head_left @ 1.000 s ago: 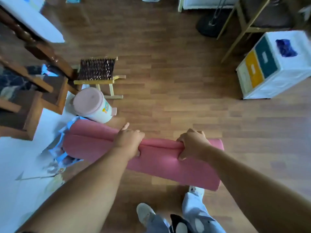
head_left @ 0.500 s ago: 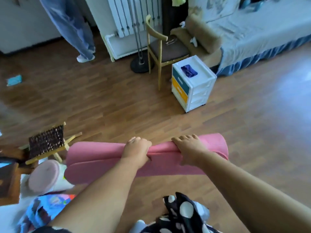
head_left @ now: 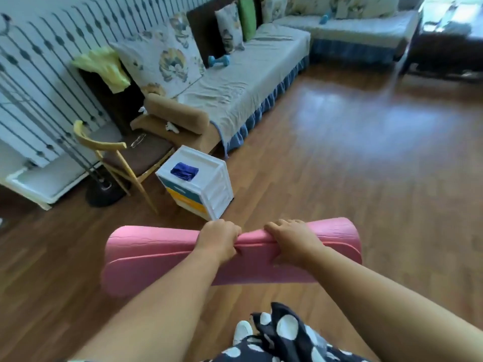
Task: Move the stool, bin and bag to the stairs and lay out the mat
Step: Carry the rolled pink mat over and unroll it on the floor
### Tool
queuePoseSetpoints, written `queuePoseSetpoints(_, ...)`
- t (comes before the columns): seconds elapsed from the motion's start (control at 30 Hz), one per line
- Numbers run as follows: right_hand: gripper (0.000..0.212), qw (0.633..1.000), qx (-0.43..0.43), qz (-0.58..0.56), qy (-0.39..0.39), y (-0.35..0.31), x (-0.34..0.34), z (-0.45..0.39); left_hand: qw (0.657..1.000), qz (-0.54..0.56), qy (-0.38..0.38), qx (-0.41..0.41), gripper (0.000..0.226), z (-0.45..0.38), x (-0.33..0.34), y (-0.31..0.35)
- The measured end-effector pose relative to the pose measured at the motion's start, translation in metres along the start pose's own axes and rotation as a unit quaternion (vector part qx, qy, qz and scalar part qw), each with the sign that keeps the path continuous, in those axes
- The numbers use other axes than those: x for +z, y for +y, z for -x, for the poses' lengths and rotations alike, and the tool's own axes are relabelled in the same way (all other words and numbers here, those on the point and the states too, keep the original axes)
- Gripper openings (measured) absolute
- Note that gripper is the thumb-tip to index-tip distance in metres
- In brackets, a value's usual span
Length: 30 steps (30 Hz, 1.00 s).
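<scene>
Gripping the folded pink mat (head_left: 156,257), left hand (head_left: 218,240) and right hand (head_left: 292,239) extend forward, side by side.

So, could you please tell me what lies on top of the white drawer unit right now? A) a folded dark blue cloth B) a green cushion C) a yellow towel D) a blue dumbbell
A: a folded dark blue cloth lies on the white drawer unit.

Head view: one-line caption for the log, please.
Both hands, left hand and right hand, grip a rolled pink mat above wood floor.
</scene>
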State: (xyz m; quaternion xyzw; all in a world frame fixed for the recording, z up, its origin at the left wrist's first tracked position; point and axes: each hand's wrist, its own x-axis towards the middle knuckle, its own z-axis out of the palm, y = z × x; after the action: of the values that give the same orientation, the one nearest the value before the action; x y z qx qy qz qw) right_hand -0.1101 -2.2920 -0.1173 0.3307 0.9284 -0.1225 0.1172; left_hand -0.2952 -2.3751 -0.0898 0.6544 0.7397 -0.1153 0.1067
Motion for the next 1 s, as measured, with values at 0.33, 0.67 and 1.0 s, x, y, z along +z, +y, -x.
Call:
queuePoseSetpoints(0.33,0.045,0.975,0.209,-0.057,0.058,0.088,-0.021,-0.006,0.984,-0.037,0.056,0.163,0.035,-0.142,-0.041,0.046)
queuePoseSetpoints(0.67,0.04,0.953,0.281,-0.096,0.061,0.241,-0.021,-0.003,0.966,-0.078,0.05,0.241,0.027,-0.271,-0.069,0.165)
queuePoseSetpoints(1.0,0.034,0.953,0.275,-0.061,0.112,0.406,-0.097,-0.024,0.972,-0.057,0.101,0.205,0.028,-0.39,-0.146,0.259)
